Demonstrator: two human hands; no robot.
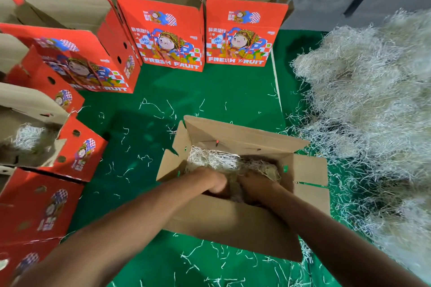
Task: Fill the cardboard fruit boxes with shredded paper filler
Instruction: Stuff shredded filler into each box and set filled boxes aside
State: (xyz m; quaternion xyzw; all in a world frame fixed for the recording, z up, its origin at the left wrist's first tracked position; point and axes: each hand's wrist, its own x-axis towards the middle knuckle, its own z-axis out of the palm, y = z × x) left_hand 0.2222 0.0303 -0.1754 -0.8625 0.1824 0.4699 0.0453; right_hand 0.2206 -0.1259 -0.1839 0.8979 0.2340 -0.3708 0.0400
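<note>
Both my hands, left hand [215, 183] and right hand [253, 184], press into stringy shredded paper [217, 158] inside the near open cardboard box [233, 223]; grip hidden, can't tell. Two upright red boxes [171, 37] stand far behind.

A single wide-angle head camera looks steeply forward and down from close above the green floor mat [217, 91], edges bowed outward.

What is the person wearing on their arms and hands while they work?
Nothing that shows. Both forearms are bare up to the picture's edge, with no sleeves, watch or bands in view. The left hand and right hand wear no gloves; rings cannot be ruled out, since the fingers are partly hidden.
</note>
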